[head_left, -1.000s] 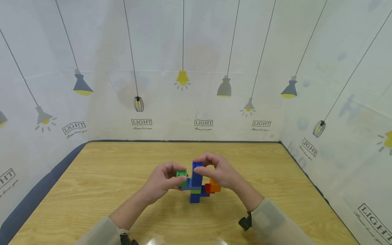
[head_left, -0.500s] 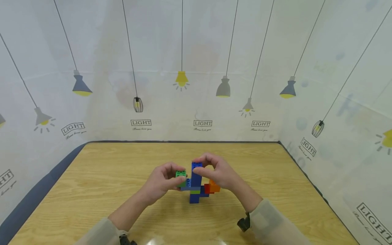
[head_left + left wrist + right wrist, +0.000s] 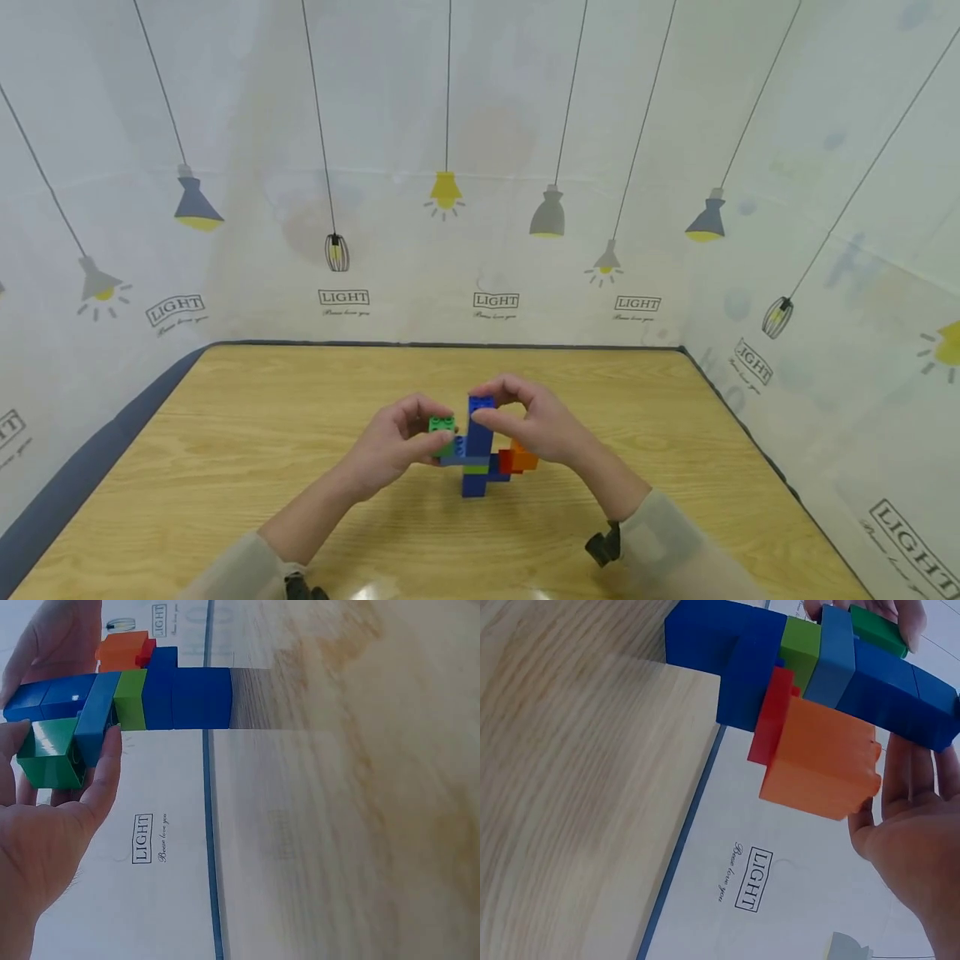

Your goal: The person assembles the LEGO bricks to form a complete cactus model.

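A structure of toy building bricks stands upright on the table between my hands. My left hand pinches the green brick, which sits on one end of a lighter blue brick. With thumb and fingers, my right hand holds the top of the dark blue bricks stacked upright. Beneath the lighter blue brick lie a lime green brick and more dark blue bricks. On the right side, a red brick carries an orange brick, close to my right hand's lower fingers.
Wood-patterned table surface surrounds the bricks, with a dark edge along its back and sides. White cloth walls printed with lamps and lettering enclose the table. A small black device is worn at my right wrist.
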`<action>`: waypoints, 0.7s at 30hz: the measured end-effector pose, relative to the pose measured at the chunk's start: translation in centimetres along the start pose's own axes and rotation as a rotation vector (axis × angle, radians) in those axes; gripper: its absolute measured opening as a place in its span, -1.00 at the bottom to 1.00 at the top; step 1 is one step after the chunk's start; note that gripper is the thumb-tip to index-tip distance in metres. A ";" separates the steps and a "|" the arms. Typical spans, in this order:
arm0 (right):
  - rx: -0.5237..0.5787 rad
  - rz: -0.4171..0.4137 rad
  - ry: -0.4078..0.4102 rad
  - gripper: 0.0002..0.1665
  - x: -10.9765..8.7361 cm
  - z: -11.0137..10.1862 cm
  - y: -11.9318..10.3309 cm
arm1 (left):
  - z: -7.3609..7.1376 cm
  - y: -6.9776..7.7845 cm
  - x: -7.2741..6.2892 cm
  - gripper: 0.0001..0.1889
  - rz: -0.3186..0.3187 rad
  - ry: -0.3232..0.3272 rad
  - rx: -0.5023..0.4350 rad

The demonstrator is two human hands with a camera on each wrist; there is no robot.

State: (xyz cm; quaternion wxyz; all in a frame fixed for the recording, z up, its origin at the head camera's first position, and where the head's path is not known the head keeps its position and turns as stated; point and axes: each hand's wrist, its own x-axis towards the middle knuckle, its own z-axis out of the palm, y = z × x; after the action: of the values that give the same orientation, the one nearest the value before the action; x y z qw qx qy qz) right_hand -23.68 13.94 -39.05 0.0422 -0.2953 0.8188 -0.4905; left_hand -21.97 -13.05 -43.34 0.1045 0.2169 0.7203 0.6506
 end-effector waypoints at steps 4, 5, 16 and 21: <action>-0.033 0.014 -0.023 -0.59 -0.3 -0.6 -0.4 | -0.2 0.2 -0.1 -0.62 -0.004 -0.006 0.027; -0.037 0.020 -0.026 -0.57 -0.5 -0.8 -0.4 | -0.2 0.2 -0.1 -0.61 -0.002 -0.008 0.042; -0.051 0.087 0.004 -0.63 -4.3 -3.6 2.5 | -0.5 0.5 -1.1 -0.44 0.023 0.036 0.157; 0.026 0.103 -0.048 -0.60 -5.5 -4.0 3.9 | -0.6 0.3 -1.7 -0.48 0.052 0.038 0.118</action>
State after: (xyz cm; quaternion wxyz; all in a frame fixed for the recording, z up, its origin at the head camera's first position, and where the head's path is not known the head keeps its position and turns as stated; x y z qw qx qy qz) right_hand -22.27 21.26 -41.45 0.0907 -0.2639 0.8253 -0.4909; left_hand -20.66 -14.34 -43.18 0.0610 0.2288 0.7533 0.6135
